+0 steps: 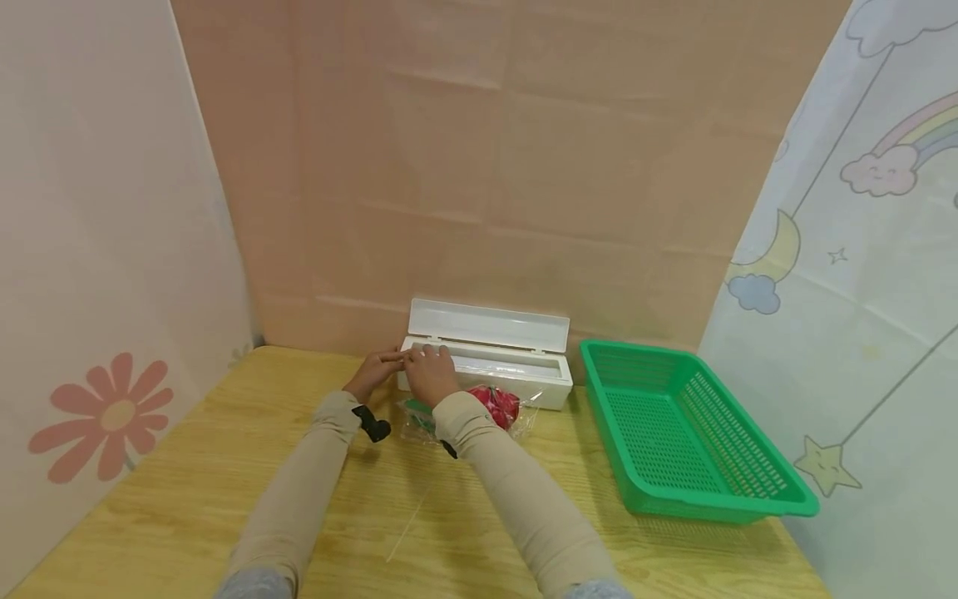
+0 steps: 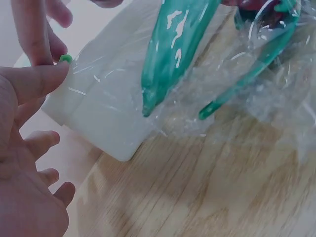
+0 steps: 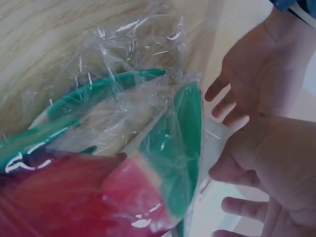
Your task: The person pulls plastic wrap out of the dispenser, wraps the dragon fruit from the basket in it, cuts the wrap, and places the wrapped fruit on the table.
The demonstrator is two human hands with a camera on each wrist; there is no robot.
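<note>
A white cling film dispenser (image 1: 554,393) stands against the back wall with its lid raised. At its left end my left hand (image 1: 371,372) pinches a small green knob (image 2: 66,58) between thumb and finger, while the other fingers are loosely bent. My right hand (image 1: 432,374) lies over the left part of the dispenser, beside the left hand; its thumb and fingers are spread in the right wrist view. Clear film (image 2: 291,98) runs down the dispenser's front and covers a glossy red thing with green leaf-like parts (image 3: 74,192) under my right wrist.
A green plastic basket (image 1: 642,482) stands on the right of the wooden table (image 1: 187,474). Cloth walls enclose the table at the back (image 1: 494,166) and both sides. A thin pale line (image 1: 407,524) crosses the tabletop between my forearms.
</note>
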